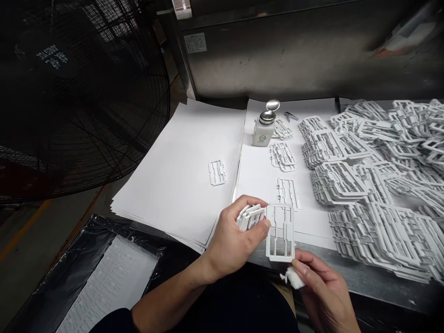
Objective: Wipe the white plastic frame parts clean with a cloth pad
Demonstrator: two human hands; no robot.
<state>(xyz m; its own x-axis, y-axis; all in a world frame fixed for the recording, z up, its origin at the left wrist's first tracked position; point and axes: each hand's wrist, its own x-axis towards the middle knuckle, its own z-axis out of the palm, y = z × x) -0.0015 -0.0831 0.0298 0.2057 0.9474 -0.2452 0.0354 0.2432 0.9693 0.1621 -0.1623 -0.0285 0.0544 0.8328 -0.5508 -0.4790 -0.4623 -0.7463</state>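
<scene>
My left hand (229, 243) is closed around a small stack of white plastic frames (248, 217), its thumb lying across the near side. A single white plastic frame (288, 233) with thin inner bars stands out to the right of that stack, beside my left thumb tip. At its lower right corner are the fingertips of my right hand (322, 282), pinched together. A crumpled white wad (294, 278), like cloth or tissue, is held in the same fingers. Just behind, a few similar frames (287, 193) lie on white paper.
One frame (217, 172) lies on the left paper sheets (169, 162). A dispenser bottle (262, 132) with its lid raised and a small clipper (291, 116) stand behind. Big piles of frames (391, 222) fill the right. A fan (69, 92) and a black-lined box (114, 277) are left.
</scene>
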